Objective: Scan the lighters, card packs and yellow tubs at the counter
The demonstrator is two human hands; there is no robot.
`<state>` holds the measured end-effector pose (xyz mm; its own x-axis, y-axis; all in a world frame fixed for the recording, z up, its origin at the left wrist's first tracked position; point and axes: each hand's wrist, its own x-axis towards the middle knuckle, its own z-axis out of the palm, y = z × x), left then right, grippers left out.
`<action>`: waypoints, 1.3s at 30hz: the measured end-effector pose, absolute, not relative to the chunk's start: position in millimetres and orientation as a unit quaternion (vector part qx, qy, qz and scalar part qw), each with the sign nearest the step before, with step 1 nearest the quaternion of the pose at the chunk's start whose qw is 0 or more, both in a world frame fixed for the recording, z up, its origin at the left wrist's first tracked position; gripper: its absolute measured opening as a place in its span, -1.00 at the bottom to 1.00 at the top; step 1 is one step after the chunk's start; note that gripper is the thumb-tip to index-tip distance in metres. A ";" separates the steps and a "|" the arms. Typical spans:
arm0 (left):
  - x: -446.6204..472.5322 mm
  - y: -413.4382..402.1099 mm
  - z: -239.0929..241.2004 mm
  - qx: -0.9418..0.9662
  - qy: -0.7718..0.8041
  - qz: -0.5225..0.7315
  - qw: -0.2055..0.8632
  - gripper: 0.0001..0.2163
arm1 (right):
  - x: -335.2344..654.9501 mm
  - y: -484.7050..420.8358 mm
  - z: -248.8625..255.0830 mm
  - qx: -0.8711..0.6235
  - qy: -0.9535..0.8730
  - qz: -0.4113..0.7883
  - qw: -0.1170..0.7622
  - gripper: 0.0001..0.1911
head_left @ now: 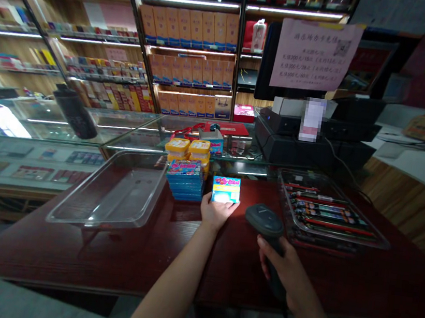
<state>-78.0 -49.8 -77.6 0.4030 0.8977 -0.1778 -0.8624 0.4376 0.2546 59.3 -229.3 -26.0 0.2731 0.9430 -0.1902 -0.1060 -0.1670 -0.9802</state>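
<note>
My left hand (218,213) grips a small blue-and-yellow box (226,189) by its lower edge and holds it up above the dark red table. A bright patch of light falls on the lower part of the box. My right hand (281,262) is wrapped around the handle of a dark barcode scanner (265,220), whose head points toward the box. Just left of the box stands a stack of blue packets (185,180), with yellow-lidded tubs (177,146) behind it.
A clear plastic tray (114,193) sits at the left of the table (120,261). At the right, another clear tray (383,243) holds pens or pencils (326,211). Behind are a glass counter, a monitor (267,67) with a paper sign and stocked shelves. The scanner's cord hangs off the front edge.
</note>
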 end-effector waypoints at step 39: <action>-157.7 -61.6 48.4 0.630 0.407 0.661 0.022 -0.81 | 87.6 -199.1 -68.8 -0.730 -0.631 -0.043 0.258 -0.63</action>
